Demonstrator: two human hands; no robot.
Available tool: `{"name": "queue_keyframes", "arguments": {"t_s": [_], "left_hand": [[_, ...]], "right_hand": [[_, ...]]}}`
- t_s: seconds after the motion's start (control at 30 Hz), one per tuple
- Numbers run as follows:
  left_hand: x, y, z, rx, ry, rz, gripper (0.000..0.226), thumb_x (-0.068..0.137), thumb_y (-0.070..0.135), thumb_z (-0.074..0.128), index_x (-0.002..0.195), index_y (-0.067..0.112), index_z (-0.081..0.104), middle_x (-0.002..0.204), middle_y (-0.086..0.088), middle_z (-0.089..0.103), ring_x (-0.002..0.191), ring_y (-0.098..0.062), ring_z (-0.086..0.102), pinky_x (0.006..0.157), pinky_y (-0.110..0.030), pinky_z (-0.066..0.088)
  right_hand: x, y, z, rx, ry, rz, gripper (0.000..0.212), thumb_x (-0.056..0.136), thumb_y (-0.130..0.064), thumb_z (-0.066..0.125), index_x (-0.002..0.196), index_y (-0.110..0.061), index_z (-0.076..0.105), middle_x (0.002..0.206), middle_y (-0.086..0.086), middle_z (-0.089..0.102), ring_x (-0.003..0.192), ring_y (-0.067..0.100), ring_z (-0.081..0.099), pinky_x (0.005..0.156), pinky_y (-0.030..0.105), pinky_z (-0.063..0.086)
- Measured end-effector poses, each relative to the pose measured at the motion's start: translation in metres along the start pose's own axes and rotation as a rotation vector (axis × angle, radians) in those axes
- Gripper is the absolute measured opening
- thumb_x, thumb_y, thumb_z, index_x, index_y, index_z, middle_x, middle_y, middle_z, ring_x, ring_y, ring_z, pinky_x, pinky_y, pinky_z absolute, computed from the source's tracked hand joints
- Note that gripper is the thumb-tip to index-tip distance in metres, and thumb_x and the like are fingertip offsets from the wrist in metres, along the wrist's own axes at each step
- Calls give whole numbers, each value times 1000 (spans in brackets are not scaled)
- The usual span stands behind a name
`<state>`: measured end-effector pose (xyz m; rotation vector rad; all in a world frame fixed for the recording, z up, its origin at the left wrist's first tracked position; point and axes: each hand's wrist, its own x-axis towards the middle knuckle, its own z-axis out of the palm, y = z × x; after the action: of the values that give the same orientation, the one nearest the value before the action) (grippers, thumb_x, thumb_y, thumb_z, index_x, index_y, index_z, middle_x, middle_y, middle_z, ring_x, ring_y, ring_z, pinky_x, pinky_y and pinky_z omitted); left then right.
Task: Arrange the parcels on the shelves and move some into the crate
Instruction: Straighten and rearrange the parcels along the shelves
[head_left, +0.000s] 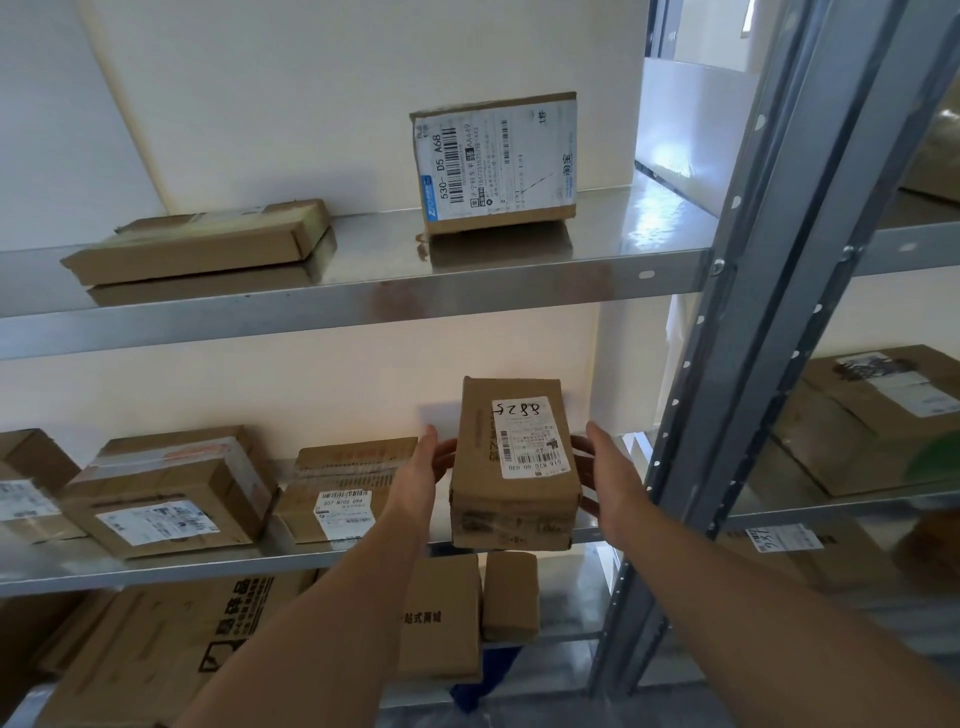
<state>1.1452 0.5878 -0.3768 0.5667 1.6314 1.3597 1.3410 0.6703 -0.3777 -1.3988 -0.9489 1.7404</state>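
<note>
Head view showed a brown parcel (514, 462) with a white label marked 5288 by hand, held at the right end of the middle shelf (311, 566), its lower front edge overlapping the shelf's lip. The left hand (426, 467) gripped its left side and the right hand (608, 467) its right side — thumbs up, fingers bent around the side walls, their tips hidden behind the cardboard. Whether the parcel's base touched the shelf could not be told. Just left of it lay a labelled box (343, 488), and further left a taped box (166, 488). On the upper shelf (363, 291) a large-labelled parcel (496, 161) stood upright against the wall, well apart from a flat carton (208, 241) lying to its left. More cartons sat below — one small box (510, 595) directly under the held parcel.
</note>
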Motion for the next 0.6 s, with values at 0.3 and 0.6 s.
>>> {"name": "queue_keyframes", "arguments": {"t_s": [0.3, 0.6], "left_hand": [[0, 3, 5, 31, 40, 1, 58, 100, 61, 34, 92, 20, 75, 105, 2, 76, 109, -21, 63, 115, -57, 29], [7, 8, 8, 49, 13, 26, 66, 97, 66, 32, 104, 12, 70, 104, 1, 76, 102, -24, 68, 106, -56, 38]], "right_hand": [[0, -7, 2, -50, 11, -10, 47, 104, -54, 41, 110, -17, 69, 112, 3, 75, 114, 22, 65, 112, 53, 38], [7, -15, 5, -62, -33, -24, 47, 106, -54, 37, 108, -18, 68, 113, 2, 75, 112, 23, 65, 110, 51, 39]]}}
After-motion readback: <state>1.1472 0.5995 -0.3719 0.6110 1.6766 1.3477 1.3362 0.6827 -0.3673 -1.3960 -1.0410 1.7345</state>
